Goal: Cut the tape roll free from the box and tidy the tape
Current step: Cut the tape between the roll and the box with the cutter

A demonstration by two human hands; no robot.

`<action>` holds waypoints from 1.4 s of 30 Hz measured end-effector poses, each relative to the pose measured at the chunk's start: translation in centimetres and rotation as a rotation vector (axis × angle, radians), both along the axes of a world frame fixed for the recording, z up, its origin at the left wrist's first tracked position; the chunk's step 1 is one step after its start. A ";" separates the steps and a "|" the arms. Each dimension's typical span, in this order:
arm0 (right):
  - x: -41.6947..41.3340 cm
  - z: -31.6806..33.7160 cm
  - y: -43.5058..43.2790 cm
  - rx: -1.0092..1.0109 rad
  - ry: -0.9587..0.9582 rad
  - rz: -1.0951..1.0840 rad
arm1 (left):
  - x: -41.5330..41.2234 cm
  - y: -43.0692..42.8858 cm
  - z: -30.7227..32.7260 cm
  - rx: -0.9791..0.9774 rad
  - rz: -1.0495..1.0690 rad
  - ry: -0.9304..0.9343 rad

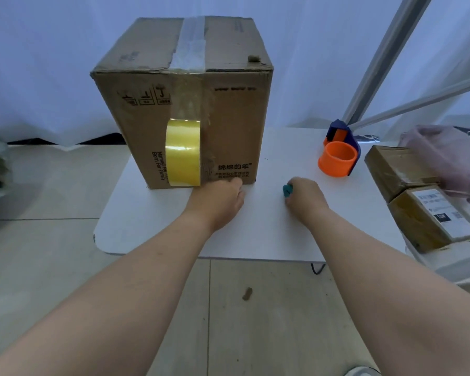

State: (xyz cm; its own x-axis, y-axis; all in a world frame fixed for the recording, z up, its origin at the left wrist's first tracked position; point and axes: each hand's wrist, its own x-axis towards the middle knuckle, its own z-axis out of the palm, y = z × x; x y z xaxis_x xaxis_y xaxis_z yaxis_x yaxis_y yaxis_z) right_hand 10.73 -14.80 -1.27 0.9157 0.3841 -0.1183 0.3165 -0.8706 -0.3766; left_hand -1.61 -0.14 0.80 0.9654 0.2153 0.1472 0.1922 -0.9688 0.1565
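A white table point(152, 229) carries a tall cardboard box point(236, 126) with the yellow tape roll point(183, 152) hanging taped on its front, the left hand point(219, 202) reaching its base, grip hidden, the right hand point(305, 200) fisted around a small teal tool point(287, 190).

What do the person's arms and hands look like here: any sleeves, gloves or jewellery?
Both forearms are bare as far as the frame shows, with no sleeves in view. The left hand and right hand wear no gloves, and no watch, bracelet or ring is visible.
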 end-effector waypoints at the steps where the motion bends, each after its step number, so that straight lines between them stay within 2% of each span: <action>1: -0.6 0.5 -0.2 -0.011 0.015 0.013 | -0.1 -0.2 0.3 0.010 -0.006 0.010; 4: -2.2 2.3 -0.5 0.033 0.016 0.042 | -0.9 -1.2 1.6 0.051 -0.014 0.019; 11: -6.1 6.8 -0.1 0.304 -0.024 0.048 | -3.8 -3.4 5.3 0.211 -0.075 -0.072; 14: -7.6 9.0 0.7 0.443 -0.036 0.159 | -5.1 -3.2 7.1 0.197 -0.124 -0.212; 17: -8.7 11.1 2.3 0.496 -0.037 0.290 | -6.3 -1.9 9.1 0.140 -0.159 -0.383; 20: -9.5 12.5 3.7 0.564 -0.030 0.347 | -7.3 -0.1 10.3 0.123 -0.059 -0.468; 23: -10.0 13.2 4.8 0.595 -0.073 0.412 | -7.4 1.9 11.0 -0.056 0.133 -0.489; 24: -9.9 13.2 5.2 0.607 -0.090 0.418 | -7.2 2.6 11.2 -0.190 0.198 -0.482; 27: -9.1 12.9 5.9 0.637 -0.128 0.376 | -6.0 4.1 11.4 -0.801 0.386 -0.391; 29: -8.5 12.4 6.1 0.607 -0.152 0.360 | -5.1 4.2 11.1 -1.009 0.437 -0.265; 31: -8.0 12.0 6.2 0.553 -0.177 0.361 | -4.2 4.2 10.8 -1.056 0.448 -0.216; 34: -7.5 12.1 6.2 0.533 -0.207 0.353 | -3.2 4.5 11.0 -1.174 0.548 -0.331; 38: -7.1 12.6 6.0 0.517 -0.239 0.358 | -3.0 4.5 11.6 -1.271 0.576 -0.337; 42: -7.4 13.1 6.0 0.526 -0.258 0.374 | -3.8 4.2 12.0 -1.280 0.604 -0.339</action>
State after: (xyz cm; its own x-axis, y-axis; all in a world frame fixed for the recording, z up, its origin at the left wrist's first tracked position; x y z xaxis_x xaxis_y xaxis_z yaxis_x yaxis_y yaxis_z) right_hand 3.35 -8.76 11.83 0.6841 0.6262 0.3739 0.6961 -0.4077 -0.5909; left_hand -5.43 4.09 12.79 0.6406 0.7241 -0.2555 0.2908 0.0792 0.9535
